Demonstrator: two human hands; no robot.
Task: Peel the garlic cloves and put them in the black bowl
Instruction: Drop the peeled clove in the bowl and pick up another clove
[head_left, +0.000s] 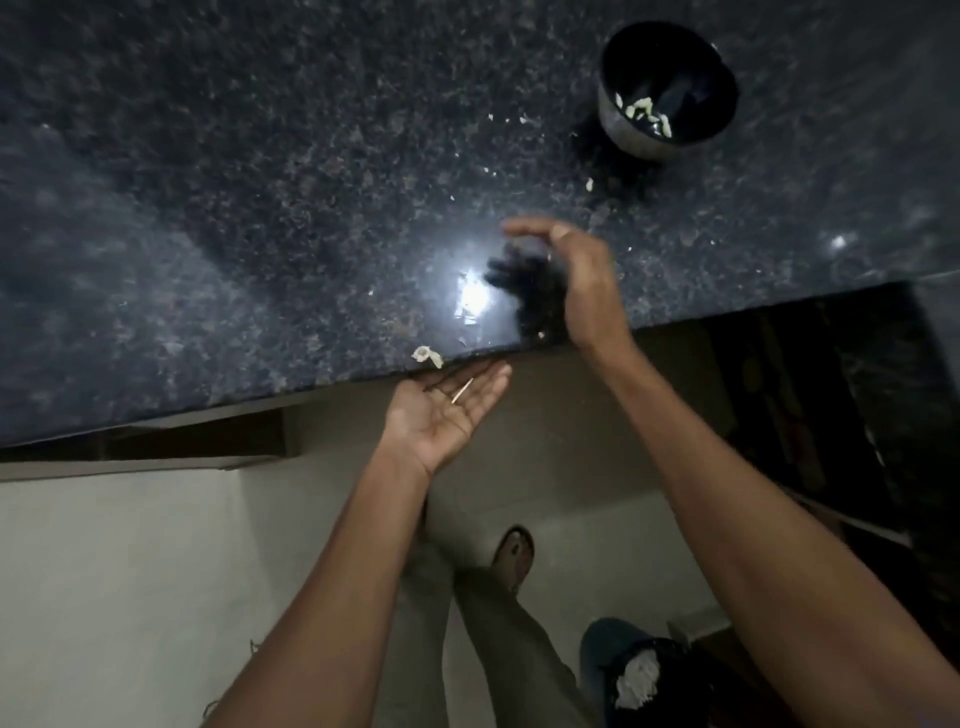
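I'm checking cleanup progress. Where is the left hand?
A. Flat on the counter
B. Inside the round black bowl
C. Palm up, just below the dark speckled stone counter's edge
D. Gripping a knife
C: the left hand is open, palm up, just below the dark speckled stone counter's edge, far from the round black bowl.

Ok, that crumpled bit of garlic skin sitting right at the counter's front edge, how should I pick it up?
Pinch the garlic skin by its raised, crumpled top, coming from above with thumb and forefinger. It is thin and light and lies at the lip of the granite counter, so a sideways sweep would probably push it off. The left hand, open palm-up just below that edge, is nearest.
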